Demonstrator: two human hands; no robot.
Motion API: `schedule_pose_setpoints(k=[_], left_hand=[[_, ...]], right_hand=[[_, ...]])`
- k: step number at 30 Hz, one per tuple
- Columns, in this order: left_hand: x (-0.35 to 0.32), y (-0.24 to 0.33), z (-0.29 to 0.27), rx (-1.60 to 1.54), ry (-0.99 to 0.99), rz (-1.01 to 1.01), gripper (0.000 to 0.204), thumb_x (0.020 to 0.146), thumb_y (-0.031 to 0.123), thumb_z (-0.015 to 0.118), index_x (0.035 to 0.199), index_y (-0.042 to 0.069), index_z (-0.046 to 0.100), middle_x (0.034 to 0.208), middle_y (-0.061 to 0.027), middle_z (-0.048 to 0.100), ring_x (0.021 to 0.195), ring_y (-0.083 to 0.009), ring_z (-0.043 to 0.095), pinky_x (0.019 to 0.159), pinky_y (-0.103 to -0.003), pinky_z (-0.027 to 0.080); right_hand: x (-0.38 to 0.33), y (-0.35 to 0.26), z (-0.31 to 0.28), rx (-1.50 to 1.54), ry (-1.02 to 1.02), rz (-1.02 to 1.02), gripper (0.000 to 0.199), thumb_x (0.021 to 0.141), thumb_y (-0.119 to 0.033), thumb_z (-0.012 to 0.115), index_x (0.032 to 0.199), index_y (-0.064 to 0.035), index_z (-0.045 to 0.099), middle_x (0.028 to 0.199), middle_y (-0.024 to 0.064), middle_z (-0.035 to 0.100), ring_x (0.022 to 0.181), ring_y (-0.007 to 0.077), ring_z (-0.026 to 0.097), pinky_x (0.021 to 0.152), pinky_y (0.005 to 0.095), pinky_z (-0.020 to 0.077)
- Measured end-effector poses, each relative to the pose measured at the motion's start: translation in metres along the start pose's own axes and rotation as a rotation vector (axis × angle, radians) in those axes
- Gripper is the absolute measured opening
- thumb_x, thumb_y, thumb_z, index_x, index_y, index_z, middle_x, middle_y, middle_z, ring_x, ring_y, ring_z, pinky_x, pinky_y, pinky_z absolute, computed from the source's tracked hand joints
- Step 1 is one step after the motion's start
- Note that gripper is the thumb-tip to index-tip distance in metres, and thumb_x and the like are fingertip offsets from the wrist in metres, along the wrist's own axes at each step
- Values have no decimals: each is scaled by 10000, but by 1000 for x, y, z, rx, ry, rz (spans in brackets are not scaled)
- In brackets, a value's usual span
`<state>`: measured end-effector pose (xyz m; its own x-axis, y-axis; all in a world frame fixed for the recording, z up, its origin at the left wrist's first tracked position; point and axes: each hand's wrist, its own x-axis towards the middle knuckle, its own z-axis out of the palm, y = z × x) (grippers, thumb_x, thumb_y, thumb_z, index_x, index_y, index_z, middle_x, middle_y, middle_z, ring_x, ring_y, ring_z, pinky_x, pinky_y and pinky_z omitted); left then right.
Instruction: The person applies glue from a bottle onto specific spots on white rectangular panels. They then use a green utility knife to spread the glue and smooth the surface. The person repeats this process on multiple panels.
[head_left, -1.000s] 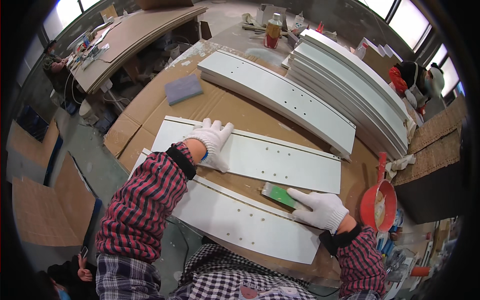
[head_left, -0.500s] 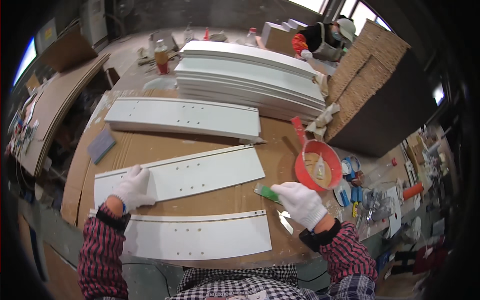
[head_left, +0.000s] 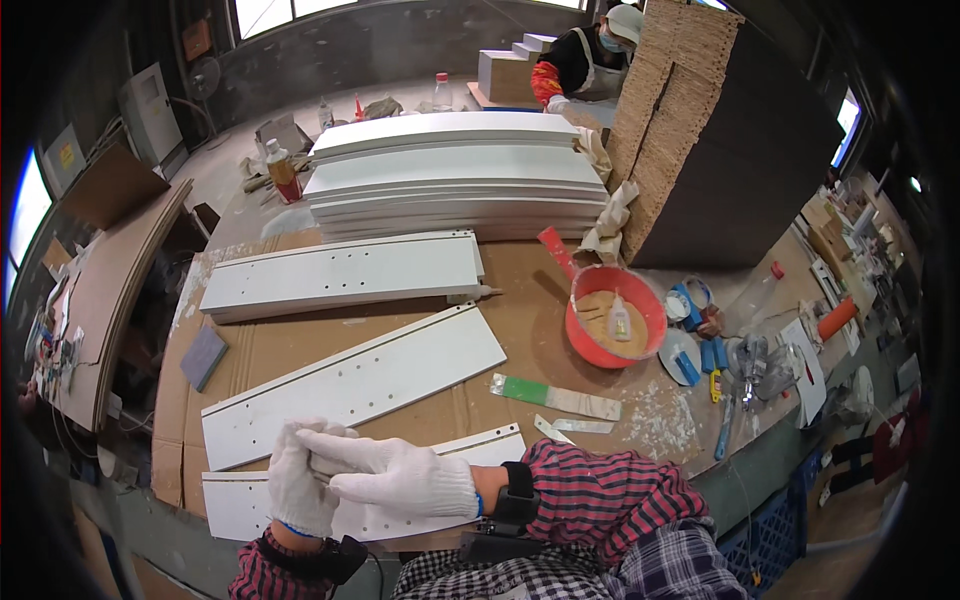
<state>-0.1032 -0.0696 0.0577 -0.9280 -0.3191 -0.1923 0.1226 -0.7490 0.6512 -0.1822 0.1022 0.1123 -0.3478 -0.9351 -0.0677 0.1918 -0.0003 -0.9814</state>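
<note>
My left hand (head_left: 303, 478) and my right hand (head_left: 405, 476), both in white knit gloves, meet above the nearest white board (head_left: 232, 505). My right fingers reach round my left fingertips; both hands look closed, and anything between them is hidden. Just beyond lies a second white drilled board (head_left: 400, 365), slanting up to the right, with rows of small holes and a groove along its far edge. Right of these boards, a scraper with a green and bare handle (head_left: 525, 389) rests on the cardboard, beside a thin pale strip (head_left: 583, 426).
A red dipper (head_left: 650, 300) holds tan paste and a small bottle. Farther back are drilled boards (head_left: 330, 282) and a tall white stack (head_left: 455, 178). A grey sanding block (head_left: 203, 357) lies left; a large dark panel box (head_left: 735, 150) stands right. A co-worker (head_left: 590, 60) works behind.
My right hand has let go of the scraper and moved left to meet my left hand. My left hand has come off the middle board toward me. The view has shifted.
</note>
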Motion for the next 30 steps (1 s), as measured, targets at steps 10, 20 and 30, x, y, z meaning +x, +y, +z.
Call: schedule_pose_setpoints(k=[10, 20, 30], left_hand=[[22, 94, -4, 62, 290, 238, 261, 1037, 379, 508, 896, 164, 552, 556, 89, 253, 435, -34, 240, 471, -218, 345], [68, 120, -113, 1888, 375, -95, 365, 788, 275, 738, 965, -36, 666, 846, -115, 688, 791, -217, 671, 729, -340, 538], [72, 110, -118, 1686, 289, -368, 421, 753, 282, 761, 975, -49, 625, 835, -127, 637, 778, -231, 636, 687, -360, 527]], right_hand=[[-110, -22, -112, -439, 280, 251, 171, 932, -167, 673, 1003, -27, 741, 937, 88, 733, 909, 171, 688, 773, 282, 526], [-174, 27, -292, -1594, 687, 530, 186, 722, -246, 698, 818, -104, 771, 773, 189, 684, 759, 380, 674, 696, 486, 535], [-173, 33, -301, -1617, 652, 559, 141, 755, -113, 689, 857, -41, 756, 794, 217, 671, 781, 406, 665, 708, 468, 526]])
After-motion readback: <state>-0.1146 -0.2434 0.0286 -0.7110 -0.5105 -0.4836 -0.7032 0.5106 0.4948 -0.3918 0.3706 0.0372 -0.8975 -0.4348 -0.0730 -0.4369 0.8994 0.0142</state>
